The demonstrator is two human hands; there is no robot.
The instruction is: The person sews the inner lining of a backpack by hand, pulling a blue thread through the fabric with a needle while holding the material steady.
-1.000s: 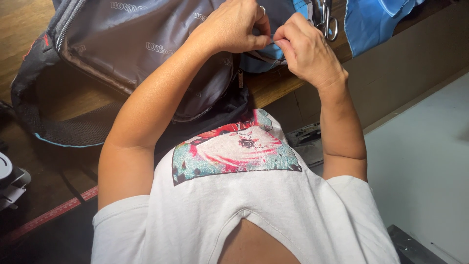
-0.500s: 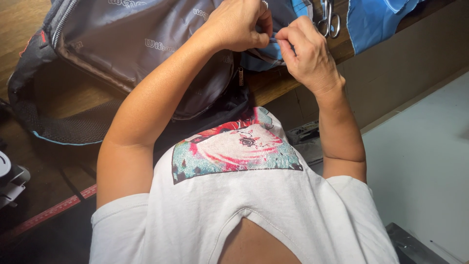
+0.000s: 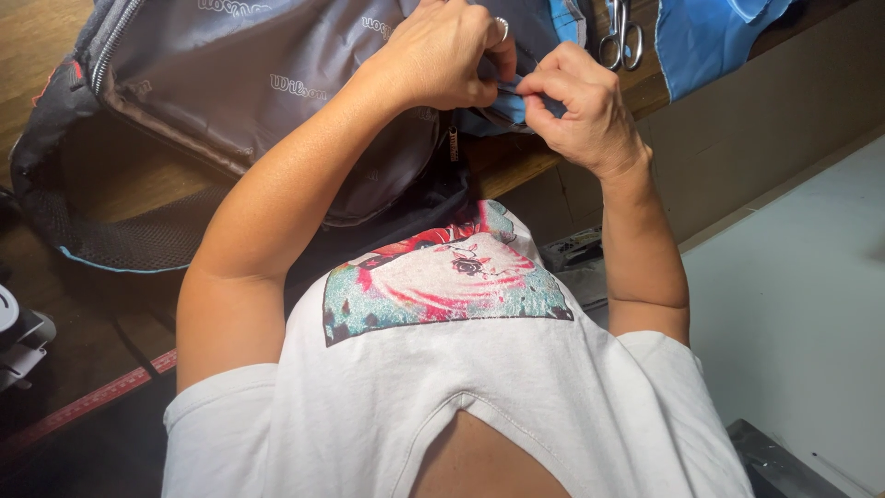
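Observation:
A dark grey bag (image 3: 277,83) with a black mesh strap and zip lies on the wooden table (image 3: 111,175). At its near right edge my left hand (image 3: 447,55), with a ring on one finger, grips the bag's fabric. My right hand (image 3: 581,106) pinches a small fold of blue fabric (image 3: 510,109) at the same spot, fingertips touching the left hand's. What lies between the fingertips is hidden. Both forearms reach up from my white printed shirt (image 3: 442,387).
Metal scissors (image 3: 619,37) lie on the table just beyond my right hand, beside a blue cloth piece (image 3: 710,37). A red measuring strip (image 3: 83,406) runs along the table's near left edge. A white floor area (image 3: 802,314) shows at right.
My right hand has shifted slightly left and closer to the left hand, tightening its pinch on the blue fabric. The bag and scissors stay where they were.

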